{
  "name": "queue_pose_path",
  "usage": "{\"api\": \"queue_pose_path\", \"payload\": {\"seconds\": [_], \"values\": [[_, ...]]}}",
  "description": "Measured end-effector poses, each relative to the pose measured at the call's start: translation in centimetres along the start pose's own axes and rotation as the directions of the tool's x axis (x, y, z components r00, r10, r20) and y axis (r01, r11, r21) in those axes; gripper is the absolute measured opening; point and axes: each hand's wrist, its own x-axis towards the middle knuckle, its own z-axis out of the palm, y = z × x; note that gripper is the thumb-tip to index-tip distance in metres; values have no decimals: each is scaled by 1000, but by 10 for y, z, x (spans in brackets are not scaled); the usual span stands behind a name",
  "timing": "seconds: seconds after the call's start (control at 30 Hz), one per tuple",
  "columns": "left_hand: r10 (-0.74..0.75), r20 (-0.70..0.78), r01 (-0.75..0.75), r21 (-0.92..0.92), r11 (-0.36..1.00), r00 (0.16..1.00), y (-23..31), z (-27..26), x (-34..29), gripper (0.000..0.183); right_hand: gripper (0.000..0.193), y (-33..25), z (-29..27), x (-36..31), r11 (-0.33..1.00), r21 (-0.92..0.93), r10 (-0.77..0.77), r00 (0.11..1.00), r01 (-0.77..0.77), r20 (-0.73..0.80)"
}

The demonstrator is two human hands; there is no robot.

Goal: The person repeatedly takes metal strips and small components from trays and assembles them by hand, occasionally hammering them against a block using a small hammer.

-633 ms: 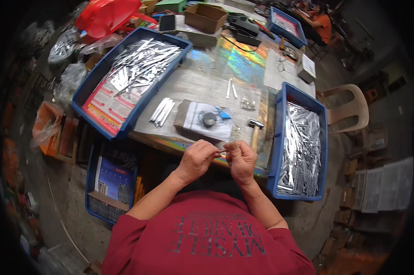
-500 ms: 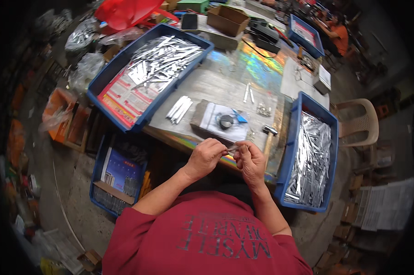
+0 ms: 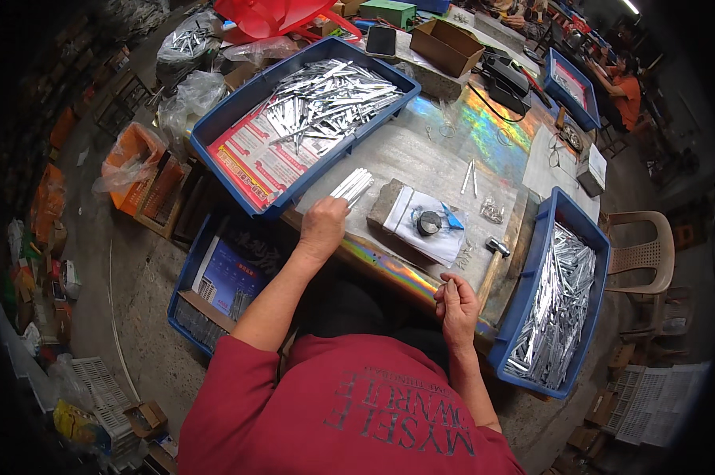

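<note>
My left hand [image 3: 323, 227] is at the near end of a small row of bright metal strips [image 3: 354, 186], its fingers closed at their ends and partly hidden under the hand. Just off the table's front edge, my right hand [image 3: 458, 307] is held up in a pinch; a small piece may be between thumb and fingers, too small to make out. Between the hands lies a block [image 3: 389, 203] with white paper [image 3: 409, 212] on it, bearing a round black piece [image 3: 428, 223] and a blue scrap [image 3: 452, 217]. A hammer [image 3: 496, 247] rests right of the block.
A blue tray [image 3: 202, 136] of metal strips stands at the back left, another blue tray [image 3: 603, 273] of strips at the right. Two loose strips [image 3: 470, 177] and small metal parts [image 3: 492, 210] lie beyond the block. A beige chair [image 3: 650, 255] stands right; a person in orange [image 3: 626, 99] sits far off.
My hands have parted. The left has gone from the front of the block to the row of strips; the right has stayed near the table edge. The whole view has shifted.
</note>
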Motion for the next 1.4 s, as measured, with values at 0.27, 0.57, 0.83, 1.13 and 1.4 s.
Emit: {"api": "queue_pose_path", "payload": {"seconds": [0.27,0.57,0.83,1.13,1.4], "values": [[39,26,-43,179,983,999,-9,14,13,6,20,8,-3,-3,997,-58,50,998,-51,-24],[23,-5,-21,206,978,1000,-8,18,18,2,20,13,-1,-1,995,-77,68,997,-70,-30],[89,-105,-77,112,991,990,6,-11,25,7,19,17,-4,-1,994,-65,89,996,-91,-29],[-212,3,211,87,974,977,-58,-50,77,12,20,19,-4,-1,994,-91,65,998,-65,-7],[-360,556,356,120,927,749,-89,-35,91,20,20,20,-2,-3,993,-90,78,997,-79,-8]]}}
